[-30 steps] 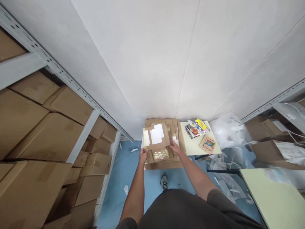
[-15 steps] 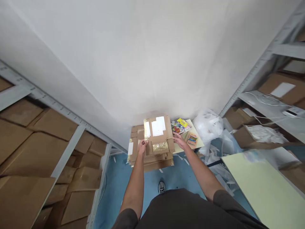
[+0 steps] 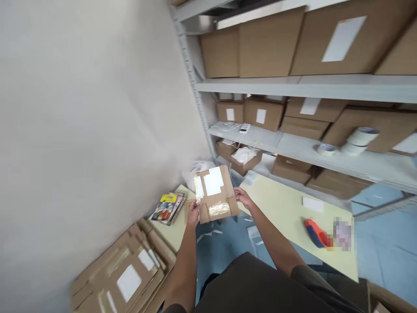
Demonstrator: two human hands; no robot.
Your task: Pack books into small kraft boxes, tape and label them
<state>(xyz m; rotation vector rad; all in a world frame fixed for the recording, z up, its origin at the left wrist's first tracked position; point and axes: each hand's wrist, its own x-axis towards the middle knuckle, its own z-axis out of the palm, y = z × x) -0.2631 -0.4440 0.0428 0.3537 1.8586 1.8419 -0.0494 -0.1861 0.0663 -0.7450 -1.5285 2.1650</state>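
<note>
A flattened cardboard box (image 3: 213, 195) with white labels and shiny tape is held up in front of me, between both hands. My left hand (image 3: 193, 212) grips its lower left edge, fingers closed on the board. At the right edge, my right hand (image 3: 241, 196) pinches the cardboard. Below and to the left lies a stack of flattened cardboard (image 3: 107, 274), also labelled. A pile of colourful booklets (image 3: 167, 208) sits on a pale table (image 3: 163, 227) just left of my left hand.
On the right stands a pale yellow table (image 3: 276, 204) with a red-and-blue tape dispenser (image 3: 316, 234) and a white paper (image 3: 312, 204). Behind it, a metal shelf (image 3: 293, 89) carries cardboard boxes (image 3: 270, 43) and tape rolls (image 3: 361, 135). A plain wall (image 3: 97, 108) rises on the left.
My view has turned right, toward the shelf and yellow table. The flattened box has come away from above the cardboard stack, carried along in both hands.
</note>
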